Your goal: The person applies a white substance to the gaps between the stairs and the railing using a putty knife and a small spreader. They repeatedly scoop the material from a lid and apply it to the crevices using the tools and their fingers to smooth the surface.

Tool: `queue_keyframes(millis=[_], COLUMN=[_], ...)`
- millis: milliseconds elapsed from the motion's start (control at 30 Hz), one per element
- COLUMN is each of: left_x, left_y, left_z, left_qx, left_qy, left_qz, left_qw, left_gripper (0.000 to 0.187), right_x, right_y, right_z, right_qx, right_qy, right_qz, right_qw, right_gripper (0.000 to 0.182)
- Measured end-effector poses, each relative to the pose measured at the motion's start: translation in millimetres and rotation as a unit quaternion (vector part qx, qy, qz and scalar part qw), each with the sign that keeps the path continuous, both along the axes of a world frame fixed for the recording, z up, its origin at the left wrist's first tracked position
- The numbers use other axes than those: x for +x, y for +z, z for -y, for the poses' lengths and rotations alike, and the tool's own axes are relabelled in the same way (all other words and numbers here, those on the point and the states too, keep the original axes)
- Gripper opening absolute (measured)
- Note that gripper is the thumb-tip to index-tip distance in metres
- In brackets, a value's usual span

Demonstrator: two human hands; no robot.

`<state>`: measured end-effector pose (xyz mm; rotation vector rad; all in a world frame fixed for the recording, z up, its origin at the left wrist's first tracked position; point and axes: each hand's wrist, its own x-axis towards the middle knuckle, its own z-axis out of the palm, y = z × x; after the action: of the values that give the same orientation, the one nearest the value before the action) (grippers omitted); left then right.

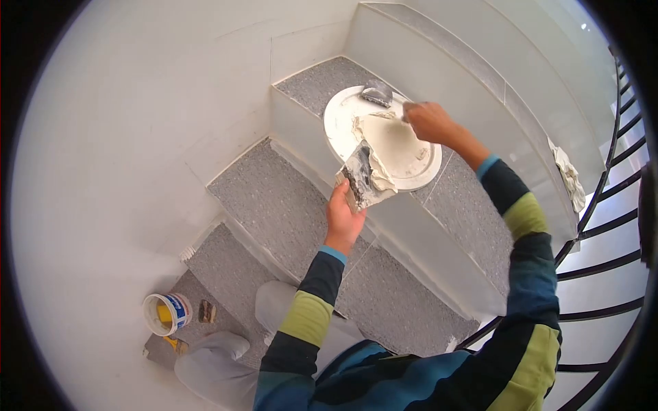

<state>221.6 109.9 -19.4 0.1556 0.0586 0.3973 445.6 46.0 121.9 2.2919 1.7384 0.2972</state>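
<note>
My left hand (345, 218) grips a flat, square-edged putty scraper (358, 183) by its lower end. Its dark, smeared face carries thick white putty (381, 175) along one side. The blade is tilted over the near rim of a round white tray (426, 175), which lies on a stair tread. Above the tray's right side, my right hand (430, 123) is closed around something I cannot make out, blurred at the fingertips. More white putty is spread on the tray beneath it. A second dark-edged scraper (376, 94) rests at the tray's far rim.
Grey speckled stair treads (274, 185) with white risers curve upward. On the right runs a black metal railing (610, 195); a white crumpled piece (567, 175) hangs beside it. Down left stand a white bucket (166, 314), a yellow-handled tool (177, 344) and a small dark block (207, 312).
</note>
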Motion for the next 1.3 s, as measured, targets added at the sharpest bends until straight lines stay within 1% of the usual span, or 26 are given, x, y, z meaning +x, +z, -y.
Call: queue_keyframes(millis=[67,133,200,233,267,300,333,367,400,433,467,500,533,567,700,767,800,867,900,933,967,1033,1067,1133,1233,1300], left_x=[0,3,0,0,-1,-1,-1,-1,0,1,2,2,3,3,-1,-3,-2,-2,-1,-1,-1,0,0,1,0,-1], left_y=[-3,-11,-10,-8,-6,-6,-7,-8,-8,-9,-11,-13,-16,-18,0,2,-1,-7,-8,-8,-8,-9,-9,-5,2,3], left_z=[0,-4,-1,-2,-3,-3,-3,-3,-2,-2,-4,-5,-6,-4,0,-3,-6,-6,-6,-6,-5,-4,-4,-5,-2,-1], left_qx=[-0.004,-0.008,-0.014,0.000,0.012,0.007,0.011,0.017,0.017,0.011,0.006,0.007,0.005,0.004,0.029,0.010,0.013,-0.009,-0.001,-0.005,-0.004,-0.005,0.000,0.004,0.011,0.016], left_qy=[0.011,0.013,-0.004,-0.004,-0.001,0.001,0.000,-0.002,-0.002,-0.003,-0.002,0.000,-0.006,-0.014,0.006,-0.006,0.002,-0.012,-0.005,-0.001,-0.001,-0.003,-0.002,0.004,0.013,0.024], left_qz=[0.004,-0.037,-0.048,-0.034,-0.021,-0.020,-0.027,-0.034,-0.034,-0.027,-0.021,-0.023,-0.045,-0.067,-0.008,-0.021,-0.022,-0.073,-0.065,-0.064,-0.058,-0.050,-0.040,-0.030,-0.015,0.009], left_qw=[1.000,0.999,0.999,0.999,1.000,1.000,1.000,0.999,0.999,1.000,1.000,1.000,0.999,0.998,1.000,1.000,1.000,0.997,0.998,0.998,0.998,0.999,0.999,1.000,1.000,1.000], left_gripper=[0.041,0.040,0.040,0.037,0.035,0.035,0.034,0.034,0.034,0.035,0.035,0.035,0.036,0.036,0.035,0.034,0.034,0.039,0.039,0.039,0.039,0.039,0.039,0.039,0.039,0.039], right_x=[-11,-15,-6,1,6,12,21,37,61,75,77,73,66,37,26,-13,-11,-4,0,6,9,-20,-25,-45,-19,-15], right_y=[-22,-14,10,19,27,33,37,29,6,-12,-23,-35,-45,-26,-23,-2,-2,-1,-5,-16,-29,-46,-61,-8,7,-14], right_z=[-3,-11,5,15,20,23,26,36,51,58,54,51,50,33,10,-19,-24,-26,-26,-22,-15,0,2,1,-5,-8], right_qx=[-0.034,-0.114,-0.139,-0.070,-0.073,-0.018,0.039,0.036,-0.096,-0.221,-0.219,-0.142,-0.064,0.011,0.028,0.145,0.143,0.207,0.201,0.157,0.108,-0.010,-0.075,-0.157,-0.122,-0.096], right_qy=[0.007,0.055,0.020,0.025,0.023,-0.167,-0.346,-0.345,-0.185,-0.013,-0.010,-0.083,-0.159,-0.325,-0.272,-0.415,-0.408,-0.280,-0.275,-0.206,-0.132,0.017,-0.016,0.020,-0.054,-0.031], right_qz=[0.020,0.052,-0.073,-0.072,-0.069,-0.211,-0.339,-0.338,-0.241,-0.129,-0.129,-0.201,-0.271,-0.434,-0.546,-0.546,-0.549,-0.415,-0.415,-0.283,-0.143,0.106,0.089,0.045,-0.028,0.012], right_qw=[0.999,0.991,0.987,0.995,0.995,0.963,0.874,0.875,0.948,0.967,0.967,0.966,0.947,0.840,0.792,0.713,0.716,0.841,0.844,0.923,0.975,0.994,0.993,0.986,0.991,0.995], right_gripper=[0.012,0.011,0.013,0.016,0.016,0.016,0.016,0.016,0.014,0.011,0.011,0.015,0.021,0.020,0.014,0.019,0.019,0.020,0.020,0.019,0.017,0.013,0.011,0.011,0.009,0.008])
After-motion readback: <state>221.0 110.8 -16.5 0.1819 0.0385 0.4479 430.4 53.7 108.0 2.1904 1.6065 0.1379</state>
